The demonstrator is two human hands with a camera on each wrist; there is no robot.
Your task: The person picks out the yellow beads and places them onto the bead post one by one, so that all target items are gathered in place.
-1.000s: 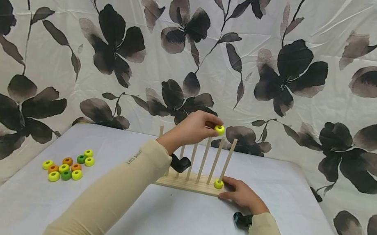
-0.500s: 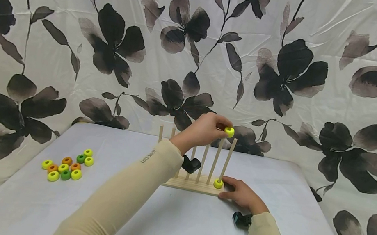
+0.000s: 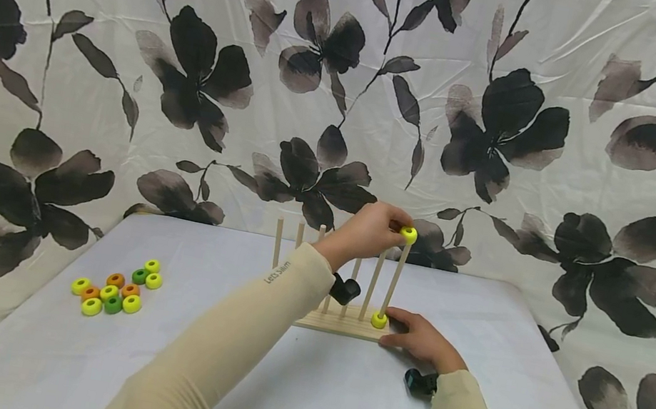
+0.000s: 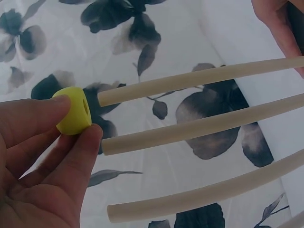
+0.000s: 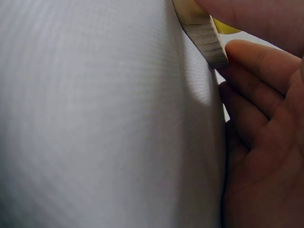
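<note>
My left hand (image 3: 370, 232) pinches a yellow bead (image 3: 408, 235) between thumb and fingertips at the top of the rightmost peg of a wooden peg stand (image 3: 340, 324). The left wrist view shows the bead (image 4: 73, 111) with its hole turned toward the tip of the uppermost peg (image 4: 199, 80), a small gap between them. Low on that same rightmost peg sits another yellow bead (image 3: 379, 320). My right hand (image 3: 424, 339) grips the right end of the stand's base, thumb in front and fingers behind; the base end (image 5: 204, 38) shows close up in the right wrist view.
On the left of the white table (image 3: 297, 387) lies a loose group of beads: several yellow ones (image 3: 91, 307), some orange (image 3: 115, 279) and green ones (image 3: 113, 304). Behind the table hangs a flower-printed cloth (image 3: 356, 35). The left forearm hides part of the stand's left side.
The left hand has carried its yellow bead to the right, past the neighbouring pegs, to the top of the rightmost peg. The right hand and the stand have stayed put.
</note>
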